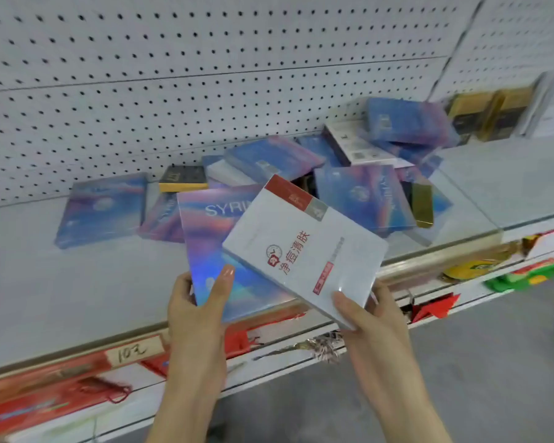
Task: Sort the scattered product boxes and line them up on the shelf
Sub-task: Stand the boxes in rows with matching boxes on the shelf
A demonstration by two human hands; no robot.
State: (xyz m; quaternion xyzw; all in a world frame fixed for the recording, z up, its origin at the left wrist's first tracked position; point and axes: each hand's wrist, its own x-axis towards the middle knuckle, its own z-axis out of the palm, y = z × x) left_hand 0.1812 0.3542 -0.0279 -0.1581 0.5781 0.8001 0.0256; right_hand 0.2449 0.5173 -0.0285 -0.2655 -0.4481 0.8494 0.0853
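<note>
At the far left of the shelf [45, 282] we see a blue box [103, 209] lying flat by the pegboard wall [173, 75], apart from the rest. Below it, on the shelf's front rail, sits a handwritten price label [135, 348]. Next comes the left hand [199, 302]; its thumb lies on the face and its fingers curl behind the lower edge of a shimmering blue box [211, 238], tilted up above the front of the shelf. Overlapping that box on the right is a white box with red print [301, 244], held at its lower corner by the right hand [368, 314], thumb on top and fingers underneath. Behind both we find a loose heap of blue boxes [359, 193] lying at all angles, with a small black-and-gold box [183, 179] at its left end. Furthest right, gold and black boxes [480, 116] stand upright against the wall.
</note>
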